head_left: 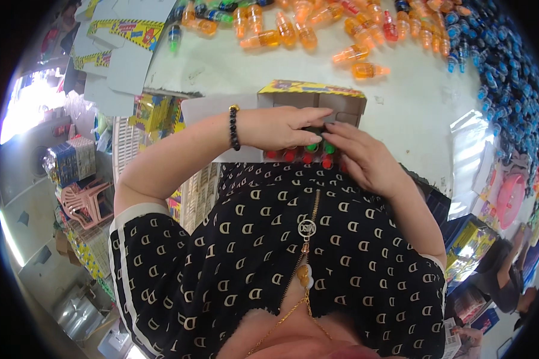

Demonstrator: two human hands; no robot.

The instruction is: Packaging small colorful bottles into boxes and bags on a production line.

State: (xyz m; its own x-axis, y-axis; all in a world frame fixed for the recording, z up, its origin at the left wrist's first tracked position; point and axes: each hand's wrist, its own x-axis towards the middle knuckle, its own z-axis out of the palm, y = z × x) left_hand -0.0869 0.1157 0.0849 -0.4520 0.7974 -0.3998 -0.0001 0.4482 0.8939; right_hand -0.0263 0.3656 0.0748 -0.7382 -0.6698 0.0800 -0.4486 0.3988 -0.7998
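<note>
A cardboard box with a yellow patterned rim stands upright in front of my body, its top uncovered. Small bottles with red caps line its near side, and green caps show just behind them. My left hand reaches across the box from the left, fingers stretched and apart from the thumb, whose tip is beside a green cap. From the right, my right hand leans over the box, its fingers extended toward the green caps and its thumb apart. My hands hide part of the box's inside.
Orange bottles lie scattered across the far side of the white table. A large heap of blue bottles covers the right. Flat box cardboard is stacked at the left, near a white plastic crate. Another person is at the lower right.
</note>
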